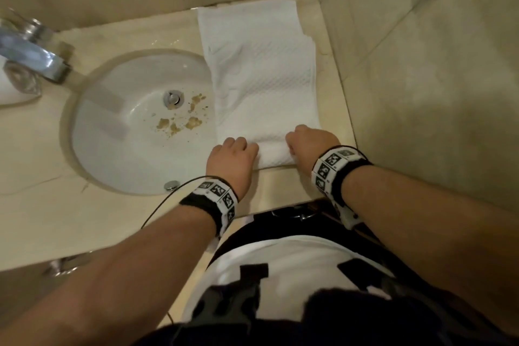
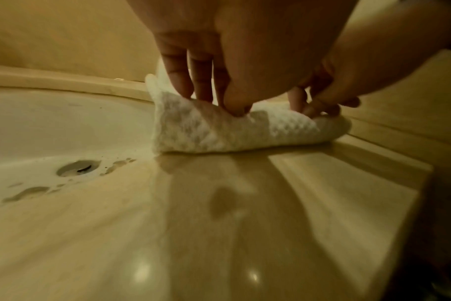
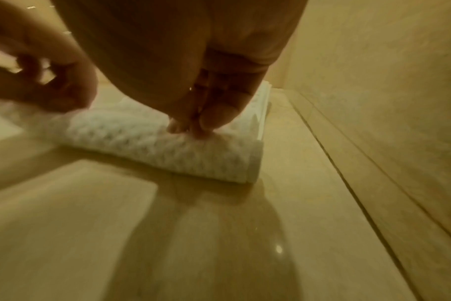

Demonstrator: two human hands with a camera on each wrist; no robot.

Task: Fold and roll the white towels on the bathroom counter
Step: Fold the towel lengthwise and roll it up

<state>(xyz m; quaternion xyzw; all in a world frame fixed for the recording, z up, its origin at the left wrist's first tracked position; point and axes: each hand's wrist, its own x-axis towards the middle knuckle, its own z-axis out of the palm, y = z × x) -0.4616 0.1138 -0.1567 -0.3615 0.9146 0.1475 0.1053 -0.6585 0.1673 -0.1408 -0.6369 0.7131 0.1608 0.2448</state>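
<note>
A white textured towel (image 1: 261, 70) lies folded in a long strip on the beige counter (image 1: 42, 219), to the right of the sink. Its near end is turned over into a short roll (image 1: 273, 153). My left hand (image 1: 233, 154) grips the roll's left end, with curled fingers (image 2: 183, 81) pressing into the roll (image 2: 219, 132) from above. My right hand (image 1: 309, 140) grips the right end, its fingertips (image 3: 201, 122) pinching the roll (image 3: 154, 146). The far part of the strip lies flat and reaches the back wall.
A white sink (image 1: 106, 154) with brown crumbs (image 1: 179, 121) near its drain borders the towel's left edge. A chrome faucet (image 1: 33, 53) stands at the far left. A tiled wall (image 1: 421, 93) closes the right side. The counter's front edge (image 1: 280, 199) is just behind my wrists.
</note>
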